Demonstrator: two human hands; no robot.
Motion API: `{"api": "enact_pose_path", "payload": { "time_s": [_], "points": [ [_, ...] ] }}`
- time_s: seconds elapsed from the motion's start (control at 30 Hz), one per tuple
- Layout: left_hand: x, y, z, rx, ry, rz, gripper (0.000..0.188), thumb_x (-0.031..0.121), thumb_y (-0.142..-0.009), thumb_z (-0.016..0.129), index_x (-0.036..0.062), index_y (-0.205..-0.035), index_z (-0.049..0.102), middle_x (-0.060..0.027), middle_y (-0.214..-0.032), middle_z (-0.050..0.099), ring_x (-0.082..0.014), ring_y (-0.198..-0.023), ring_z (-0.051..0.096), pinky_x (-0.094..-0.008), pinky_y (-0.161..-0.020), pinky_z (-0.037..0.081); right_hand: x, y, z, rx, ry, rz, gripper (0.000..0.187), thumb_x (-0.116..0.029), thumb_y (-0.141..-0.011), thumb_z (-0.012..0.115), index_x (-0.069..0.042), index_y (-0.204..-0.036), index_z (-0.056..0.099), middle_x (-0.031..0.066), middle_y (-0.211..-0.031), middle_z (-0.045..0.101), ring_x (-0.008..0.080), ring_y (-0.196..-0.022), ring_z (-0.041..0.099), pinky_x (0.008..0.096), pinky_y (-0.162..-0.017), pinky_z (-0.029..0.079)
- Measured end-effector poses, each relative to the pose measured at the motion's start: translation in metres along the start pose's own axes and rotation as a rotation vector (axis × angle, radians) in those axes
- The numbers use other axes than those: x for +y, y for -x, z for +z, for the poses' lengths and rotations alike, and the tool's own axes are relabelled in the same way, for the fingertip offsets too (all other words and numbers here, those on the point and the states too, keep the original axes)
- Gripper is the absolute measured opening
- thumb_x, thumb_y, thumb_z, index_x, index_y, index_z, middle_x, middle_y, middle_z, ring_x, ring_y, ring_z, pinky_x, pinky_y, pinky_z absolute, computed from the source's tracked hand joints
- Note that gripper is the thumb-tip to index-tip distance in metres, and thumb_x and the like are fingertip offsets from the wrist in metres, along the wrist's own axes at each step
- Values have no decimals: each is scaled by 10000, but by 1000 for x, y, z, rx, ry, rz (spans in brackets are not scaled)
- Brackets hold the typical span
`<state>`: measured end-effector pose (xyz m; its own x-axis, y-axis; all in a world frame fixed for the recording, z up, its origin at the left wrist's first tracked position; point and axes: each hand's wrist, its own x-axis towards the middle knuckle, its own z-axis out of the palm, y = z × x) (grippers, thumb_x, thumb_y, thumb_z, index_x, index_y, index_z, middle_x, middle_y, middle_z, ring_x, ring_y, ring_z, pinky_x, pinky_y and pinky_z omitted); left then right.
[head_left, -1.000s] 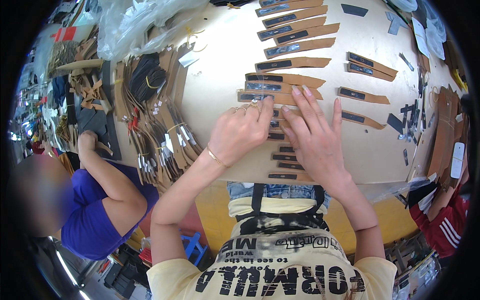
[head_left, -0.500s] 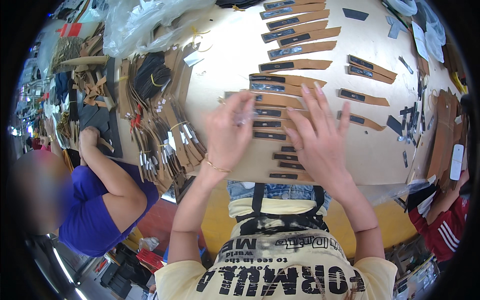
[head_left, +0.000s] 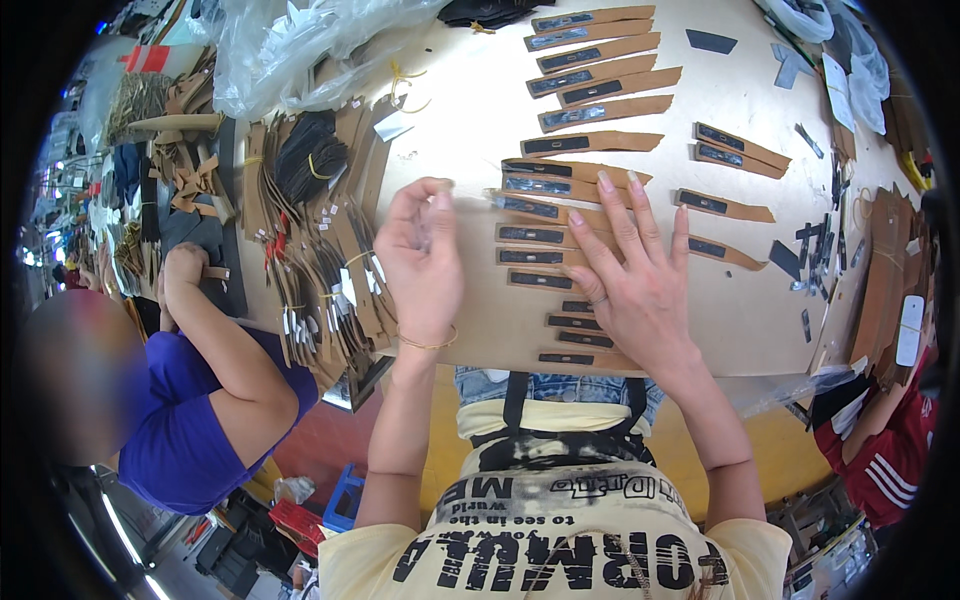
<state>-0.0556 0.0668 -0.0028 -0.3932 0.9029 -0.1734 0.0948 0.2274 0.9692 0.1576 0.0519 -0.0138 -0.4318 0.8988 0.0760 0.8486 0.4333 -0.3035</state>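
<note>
Several brown strips with black slotted patches at their left ends lie in a column in front of me. My right hand (head_left: pixel 640 285) lies flat with spread fingers across the right ends of the middle strips. Its fingertips press near a brown strip (head_left: pixel 580 214), whose black patch has a shiny clear sliver at its left end. My left hand (head_left: pixel 420 260) is raised just left of that column, fingers curled and thumb near the index finger. Something small and pale may be inside the curl, but I cannot make it out. The right palm hides several strip ends.
More patched strips (head_left: pixel 742 147) lie to the right, beside dark scraps (head_left: pixel 785 258). Bundled brown strips (head_left: pixel 345 270) with white tags and clear plastic bags (head_left: pixel 290 60) are at the left. A person in purple (head_left: pixel 215 420) works at the left; a red sleeve (head_left: pixel 890 460) shows at the right.
My left hand has moved left, away from the strip's patched end, and turned with its fingers curled. My right hand stays nearly in place on the strips.
</note>
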Motion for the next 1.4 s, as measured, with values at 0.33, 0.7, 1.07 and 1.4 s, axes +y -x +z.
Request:
{"api": "enact_pose_path", "payload": {
  "time_s": [0.33, 0.7, 1.07, 1.4],
  "points": [
    [6, -42, -32, -346, 1164, -280, 341, 293, -1008, 417, 156, -698, 380, 13, -724, 432, -77, -490, 223, -241, -499, 237, -1, -1, -1, 0, -7, -14, 446, -415, -972, 606, -195, -1358, 643, 48, -1615, 376, 235, -1534, 250, 583, -1236, 92],
    [10, -46, -6, -349, -585, 288, 147, 49, -964, 572, 59, -1055, 457, -162, -608, 592, -323, -573, 617, -386, -553, 442, -5, -4, -4, -12, -54, -9, 430, -363, -995, 583, -138, -1359, 629, 76, -1596, 402, 261, -1520, 286, 585, -1232, 113],
    [10, -50, -19, -240, -895, 444, 211, 89, -985, 524, -3, -1164, 585, -221, -777, 654, -368, -693, 650, -435, -668, 512, -6, 0, 13, 12, -68, -19, 556, -389, -996, 555, -44, -1431, 527, 164, -1589, 389, 307, -1530, 256, 578, -1224, 171],
    [135, 84, 191, -1363, -519, 480, 175, 85, -1037, 532, 9, -1194, 549, 8, -765, 537, -38, -619, 448, -231, -506, 350, -24, -3, 58, 583, -1018, 100, 644, -446, -1004, 493, -1, -1470, 472, 158, -1594, 379, 291, -1520, 252, 521, -1259, 103]
  ]
}}
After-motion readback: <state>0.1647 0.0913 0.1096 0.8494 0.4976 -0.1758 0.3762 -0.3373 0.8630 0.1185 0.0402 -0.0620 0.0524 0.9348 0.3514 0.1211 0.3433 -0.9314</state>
